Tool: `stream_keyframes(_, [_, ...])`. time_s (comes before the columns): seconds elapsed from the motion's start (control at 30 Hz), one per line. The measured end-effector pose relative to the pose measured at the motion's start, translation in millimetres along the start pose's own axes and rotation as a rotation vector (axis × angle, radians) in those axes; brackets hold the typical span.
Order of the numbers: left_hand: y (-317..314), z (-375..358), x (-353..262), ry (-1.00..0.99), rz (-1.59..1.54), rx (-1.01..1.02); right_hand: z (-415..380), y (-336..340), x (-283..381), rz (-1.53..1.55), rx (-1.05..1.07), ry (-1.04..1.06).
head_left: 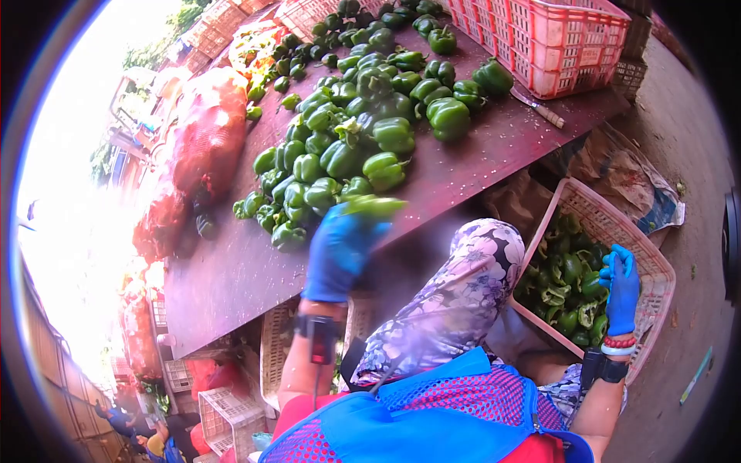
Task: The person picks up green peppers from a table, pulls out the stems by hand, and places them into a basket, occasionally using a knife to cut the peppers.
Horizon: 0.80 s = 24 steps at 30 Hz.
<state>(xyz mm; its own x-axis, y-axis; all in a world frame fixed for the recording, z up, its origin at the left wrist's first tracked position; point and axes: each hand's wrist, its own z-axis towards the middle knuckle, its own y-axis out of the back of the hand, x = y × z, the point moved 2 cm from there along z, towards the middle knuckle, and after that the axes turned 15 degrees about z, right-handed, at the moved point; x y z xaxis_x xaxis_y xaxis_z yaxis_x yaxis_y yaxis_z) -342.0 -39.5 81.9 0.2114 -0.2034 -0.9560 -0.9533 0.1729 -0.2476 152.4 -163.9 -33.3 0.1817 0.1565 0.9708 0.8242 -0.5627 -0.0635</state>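
My left hand (340,251), in a blue glove and smeared by motion, is closed on a green bell pepper (376,206) at the near edge of the pepper pile. Behind it a large heap of whole green bell peppers (324,158) spreads over the dark red table (224,289). On the right, my right hand (622,285), also blue-gloved, hovers over a pink plastic crate (654,282). Its fingers are curled together; whatever they may hold is hidden. Inside that crate lie many green peppers (567,270), several cut or broken open.
A knife (549,113) with a wooden handle lies near the table's right edge, beside a red crate (575,46). Full red mesh sacks (204,131) line the left side. More crates (229,417) stand below the table. A crumpled sack (617,181) lies behind the pink crate.
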Motion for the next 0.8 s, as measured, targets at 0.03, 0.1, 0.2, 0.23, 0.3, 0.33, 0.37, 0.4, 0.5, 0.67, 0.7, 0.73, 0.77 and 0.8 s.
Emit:
stream_keyframes(0.03, [-41.3,3.1,-2.9,-0.008,0.178,0.139,0.7,-0.4,-1.3,0.005,0.009,-0.002])
stream_keyframes(0.1, [-114.6,9.3,2.1,0.181,-0.105,0.409,1.7,6.2,2.3,0.083,-0.042,0.006])
stream_keyframes(0.2, [-135.5,15.9,8.5,-0.005,0.13,0.345,12.5,40.4,0.1,0.174,-0.218,0.069])
stream_keyframes(0.23, [-117.3,23.9,10.1,-0.086,0.293,0.257,17.2,55.0,-4.2,0.208,-0.297,0.095])
stream_keyframes(0.3, [-44.7,30.3,10.3,-0.331,0.891,-0.216,27.1,84.7,-9.9,0.363,-0.318,0.08])
stream_keyframes(0.33, [-4.4,27.8,5.1,-0.381,1.314,-0.54,29.8,94.1,-12.1,0.436,-0.331,0.072])
stream_keyframes(0.37, [59.1,29.2,14.2,-0.423,1.587,-0.796,30.2,97.2,-15.2,0.471,-0.308,0.039])
stream_keyframes(0.4, [110.4,22.6,18.0,-0.435,1.923,-1.05,30.3,99.3,-17.7,0.504,-0.285,0.005])
stream_keyframes(0.5, [223.5,9.9,28.6,0.093,1.764,-1.094,26.0,79.3,-17.6,0.46,-0.242,-0.054])
stream_keyframes(0.67, [293.8,8.7,59.4,0.083,1.043,-0.795,20.5,43.3,-14.3,0.294,-0.203,-0.008])
stream_keyframes(0.7, [289.5,3.3,59.8,0.059,0.887,-0.752,20.5,37.7,-11.0,0.263,-0.21,-0.007])
stream_keyframes(0.73, [291.9,-5.0,57.5,0.096,0.623,-0.741,20.3,33.4,-8.0,0.233,-0.218,-0.005])
stream_keyframes(0.77, [292.7,-14.2,54.6,0.094,0.462,-0.704,19.6,30.6,-6.5,0.232,-0.214,-0.006])
stream_keyframes(0.8, [275.5,-27.5,39.0,0.094,0.3,-0.666,18.9,28.3,-5.1,0.23,-0.21,-0.007])
